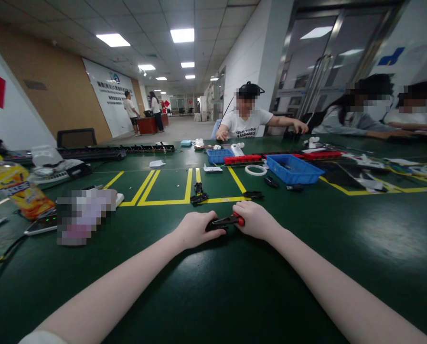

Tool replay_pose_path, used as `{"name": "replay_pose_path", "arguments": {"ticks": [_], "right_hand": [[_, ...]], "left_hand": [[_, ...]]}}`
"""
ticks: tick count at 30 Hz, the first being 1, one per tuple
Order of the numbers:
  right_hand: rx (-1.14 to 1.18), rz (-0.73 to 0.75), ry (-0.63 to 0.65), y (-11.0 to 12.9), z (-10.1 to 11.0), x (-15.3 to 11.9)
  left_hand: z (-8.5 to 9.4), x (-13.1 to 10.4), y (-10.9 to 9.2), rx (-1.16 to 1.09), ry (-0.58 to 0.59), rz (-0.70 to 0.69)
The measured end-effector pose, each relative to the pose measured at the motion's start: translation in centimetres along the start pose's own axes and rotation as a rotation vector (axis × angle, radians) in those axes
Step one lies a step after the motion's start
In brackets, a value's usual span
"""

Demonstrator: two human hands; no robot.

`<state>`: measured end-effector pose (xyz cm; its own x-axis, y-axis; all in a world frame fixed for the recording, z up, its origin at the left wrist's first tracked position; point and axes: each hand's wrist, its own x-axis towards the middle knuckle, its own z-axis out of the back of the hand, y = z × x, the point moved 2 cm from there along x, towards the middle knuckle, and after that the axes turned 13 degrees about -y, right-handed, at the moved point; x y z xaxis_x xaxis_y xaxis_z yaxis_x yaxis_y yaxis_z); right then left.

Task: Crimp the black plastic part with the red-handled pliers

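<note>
My right hand [255, 220] is closed around the red handles of a pair of pliers [230, 220], whose dark jaws point left. A small black plastic part [212, 225] is held in my left hand [192, 230], with the thumb along its lower side. The jaws of the pliers reach this part; whether they grip it I cannot tell. Just beyond my hands, several black plastic pieces [199, 195] lie on the yellow tape, and another black piece [253, 195] rests to their right.
Past my right hand stands a blue bin [294, 169], near a white ring [255, 170] and red strips [244, 159]. A smaller blue bin [218, 155] is farther back. To the left are a phone [88, 215] and a drink bottle [20, 188]. Across the green table sits a person [247, 122].
</note>
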<state>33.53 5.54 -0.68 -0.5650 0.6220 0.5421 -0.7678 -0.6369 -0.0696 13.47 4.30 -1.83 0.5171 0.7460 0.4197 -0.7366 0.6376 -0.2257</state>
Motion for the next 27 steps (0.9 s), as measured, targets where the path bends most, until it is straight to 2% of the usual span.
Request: {"name": "replay_pose_path", "arguments": {"ticks": [12,22,27], "right_hand": [[-0.022,-0.034,-0.074,-0.86,-0.14,-0.5],[-0.049,0.044,-0.024,-0.28,0.35,-0.01],[-0.061,0.061,-0.003,-0.03,0.16,0.13]], "left_hand": [[-0.08,-0.02,0.11,0.019,-0.014,-0.015],[-0.18,-0.13,0.32,-0.015,-0.03,-0.008],[-0.25,-0.19,0.43,-0.011,-0.073,0.004]]}}
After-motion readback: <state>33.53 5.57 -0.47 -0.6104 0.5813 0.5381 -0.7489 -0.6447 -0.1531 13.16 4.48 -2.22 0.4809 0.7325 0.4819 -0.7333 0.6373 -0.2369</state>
